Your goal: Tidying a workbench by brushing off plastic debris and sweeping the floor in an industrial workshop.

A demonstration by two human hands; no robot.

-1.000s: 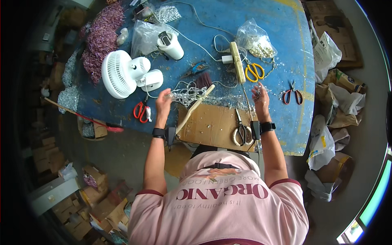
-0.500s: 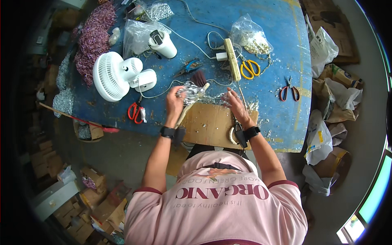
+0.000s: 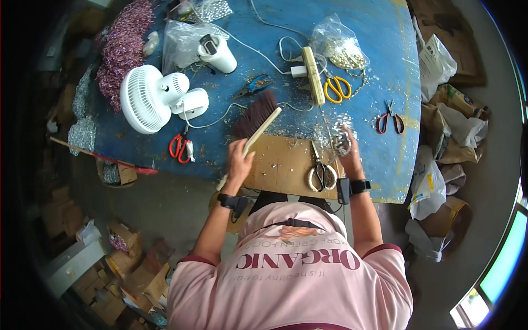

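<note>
My left hand [image 3: 238, 165] is closed round the pale wooden handle of a brush [image 3: 256, 117]. Its dark reddish bristles lie against the blue table, pointing away from me. In my right hand [image 3: 352, 159] is a loose bunch of shiny silver tinsel [image 3: 341, 138], near the right side of a flat cardboard sheet [image 3: 275, 165]. Scissors with pale wrapped handles [image 3: 322, 175] rest on the cardboard, left of my right hand. Silver scraps are scattered over the cardboard and the table around it.
A white fan [image 3: 146, 99] and red-handled scissors [image 3: 180, 147] are on the left. Beyond the brush are blue pliers [image 3: 257, 86], a white cup [image 3: 219, 56] and a power strip [image 3: 313, 77]. Yellow-handled scissors [image 3: 337, 89] and small red-handled snips [image 3: 391, 120] lie right. Cables cross the table [image 3: 379, 66].
My left hand has left the silver tinsel and taken hold of the brush. My right hand has moved right with the tinsel, uncovering the scissors on the cardboard.
</note>
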